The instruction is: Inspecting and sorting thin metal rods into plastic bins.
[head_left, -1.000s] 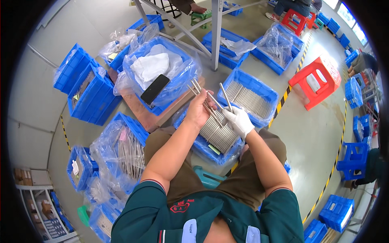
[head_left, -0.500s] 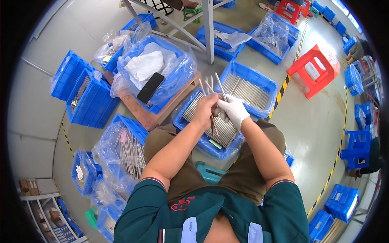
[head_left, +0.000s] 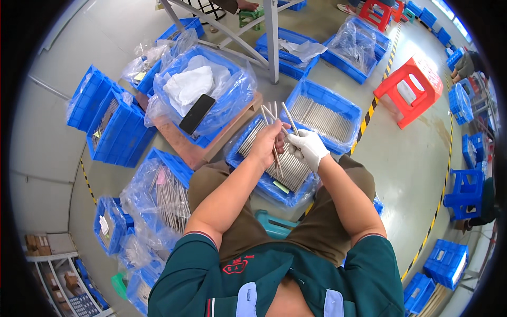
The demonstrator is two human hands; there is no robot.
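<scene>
- The left hand (head_left: 268, 143), bare, is clenched around a small bundle of thin metal rods (head_left: 274, 117) whose ends fan out beyond the fingers, over the near blue crate (head_left: 248, 164).
- The right hand (head_left: 309, 149), in a white glove, grips one rod of the same bundle, just beside the left hand and touching it.
- The near blue crate sits just beyond the person's knees, lined with clear plastic and filled with a flat layer of grey rods lying side by side; a small green piece (head_left: 281, 186) lies on its near edge.
- A second blue crate (head_left: 338, 100), farther and to the right, also plastic-lined, holds another layer of the same grey rods.
- To the left, a blue crate in a clear bag (head_left: 211, 95) rests on a wooden pallet (head_left: 200, 153); in it lie crumpled white sheets and a black phone (head_left: 196, 113).
- Near left, a bagged blue crate (head_left: 163, 193) holds loose rods standing at mixed angles.
- Far left, stacked blue crates (head_left: 108, 124) stand together, one with a few rods inside.
- A red plastic stool (head_left: 414, 90) stands far right, next to a yellow-and-black striped floor line (head_left: 372, 113).
- More blue crates (head_left: 348, 45) with clear plastic bags lie far off beyond a grey table leg (head_left: 271, 39).
- A teal stool (head_left: 274, 224) shows between the person's legs.
</scene>
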